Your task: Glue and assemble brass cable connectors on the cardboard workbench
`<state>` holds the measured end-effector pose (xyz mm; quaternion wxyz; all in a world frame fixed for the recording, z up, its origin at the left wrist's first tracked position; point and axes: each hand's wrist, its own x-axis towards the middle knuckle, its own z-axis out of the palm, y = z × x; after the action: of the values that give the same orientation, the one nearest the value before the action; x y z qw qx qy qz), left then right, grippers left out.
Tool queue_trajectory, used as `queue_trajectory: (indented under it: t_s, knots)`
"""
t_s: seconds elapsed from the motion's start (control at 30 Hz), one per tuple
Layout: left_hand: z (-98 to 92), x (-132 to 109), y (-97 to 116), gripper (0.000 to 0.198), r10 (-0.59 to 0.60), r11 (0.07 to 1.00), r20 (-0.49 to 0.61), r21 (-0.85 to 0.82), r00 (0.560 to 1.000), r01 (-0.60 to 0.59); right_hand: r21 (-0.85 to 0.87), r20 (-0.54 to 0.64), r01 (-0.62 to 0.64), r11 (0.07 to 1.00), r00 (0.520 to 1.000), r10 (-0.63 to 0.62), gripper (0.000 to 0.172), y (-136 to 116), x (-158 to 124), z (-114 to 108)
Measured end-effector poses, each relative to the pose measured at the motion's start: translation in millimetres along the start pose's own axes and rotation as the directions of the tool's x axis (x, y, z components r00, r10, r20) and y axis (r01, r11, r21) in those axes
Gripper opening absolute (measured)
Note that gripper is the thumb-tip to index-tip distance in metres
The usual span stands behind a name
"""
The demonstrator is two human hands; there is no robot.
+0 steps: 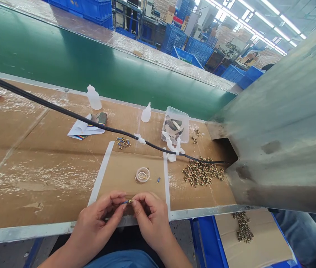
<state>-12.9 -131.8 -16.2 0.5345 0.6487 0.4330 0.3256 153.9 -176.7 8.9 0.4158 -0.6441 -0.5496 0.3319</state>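
Observation:
My left hand (100,216) and my right hand (150,216) meet at the front edge of the cardboard-covered bench. Between their fingertips is a small blue-and-brass part (129,201); the left pinches its blue end and the right its brass end. Just beyond stands a small round cup (142,174) with a thin stick in it. To the cup's right lies a loose blue part (158,180). A small pile of blue-and-brass parts (123,142) sits farther back, and a large heap of brass-coloured parts (202,172) is on the right.
A black cable (63,110) crosses above the bench towards a metal housing (275,149). Two white squeeze bottles (93,98), a clear plastic box (175,126) and a folded cloth (81,128) stand behind. Past them runs a green conveyor belt (91,61). More parts (243,227) lie on cardboard at lower right.

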Motion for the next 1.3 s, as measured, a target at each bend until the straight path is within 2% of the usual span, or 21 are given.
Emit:
queue_trajectory:
  t_s: [0.23, 0.43, 0.67, 0.83, 1.0, 1.17, 1.3]
  knots:
    - [-2.2, 4, 8, 0.025, -0.035, 0.999, 0.079, -0.037, 0.996, 0.038, 0.045, 0.001, -0.039, 0.998, 0.999, 0.039, 0.017, 0, 2, 0]
    - [-3.6, 5, 10, 0.025, 0.000, 0.999, 0.093, -0.043, 0.996, 0.004, 0.055, 0.001, -0.051, 0.997, 0.999, 0.051, 0.018, -1, 1, 1]
    - [-2.7, 5, 10, 0.023, 0.038, 0.999, 0.080, -0.031, 0.996, -0.036, 0.073, -0.004, -0.049, 0.996, 0.999, 0.050, 0.015, 0, 2, 1]
    - [-2.8, 5, 2, 0.027, 0.101, 0.995, 0.039, 0.014, 0.994, -0.101, 0.136, 0.005, -0.066, 0.989, 0.998, 0.066, 0.015, -1, 1, 0]
    - [-2.6, 2, -7, 0.030, 0.127, 0.988, 0.015, 0.082, 0.992, -0.128, 0.148, -0.001, -0.030, 0.988, 1.000, 0.031, 0.012, 2, 0, -1]
    - [-1.6, 0, -7, 0.028, 0.160, 0.981, -0.011, 0.114, 0.987, -0.158, 0.149, 0.000, -0.014, 0.989, 1.000, 0.014, 0.012, 7, -2, 0]
    - [-1.2, 0, -3, 0.027, 0.149, 0.988, -0.027, 0.045, 0.988, -0.148, 0.163, -0.010, -0.031, 0.986, 0.999, 0.034, 0.012, 10, -4, 2]
